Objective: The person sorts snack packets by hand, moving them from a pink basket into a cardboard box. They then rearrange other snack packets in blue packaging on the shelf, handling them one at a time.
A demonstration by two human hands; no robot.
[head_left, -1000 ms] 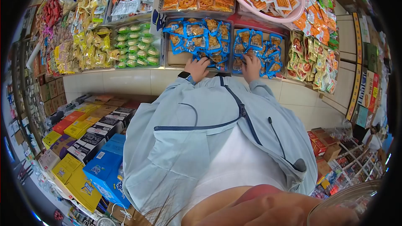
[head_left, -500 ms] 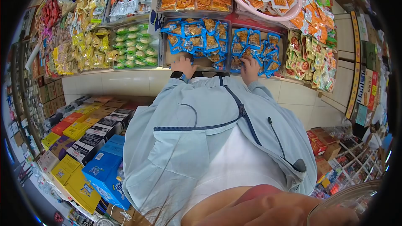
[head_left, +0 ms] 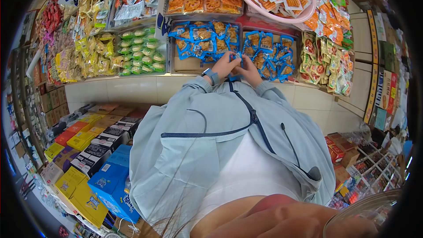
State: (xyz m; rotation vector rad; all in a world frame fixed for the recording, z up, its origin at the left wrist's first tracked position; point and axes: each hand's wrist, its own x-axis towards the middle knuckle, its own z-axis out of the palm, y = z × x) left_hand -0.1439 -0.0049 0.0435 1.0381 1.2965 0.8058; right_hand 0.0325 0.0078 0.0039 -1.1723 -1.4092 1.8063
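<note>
My left hand [head_left: 224, 65], with a watch on its wrist, is closed at the front of the left bin of blue snack packets [head_left: 202, 39]. My right hand [head_left: 249, 72] meets it from the right, near the divider between the two bins. Between the fingertips of both hands is a small blue snack packet [head_left: 238, 56], mostly covered by the fingers. More blue packets with brown food inside lie in the right bin [head_left: 282, 55]. Bare brown cardboard [head_left: 187, 65] shows at the front of the left bin.
Green-and-white packets [head_left: 141, 50] fill the bin to the left; beige-and-red packets [head_left: 324, 64] lie to the right. A pink basket [head_left: 308, 14] of flat orange snacks stands behind. Stacked cartons, including a blue box [head_left: 112, 185], stand at my left side.
My left hand has moved right from the front of the left bin, and my right hand has moved left out of the right bin. They now meet at a blue packet.
</note>
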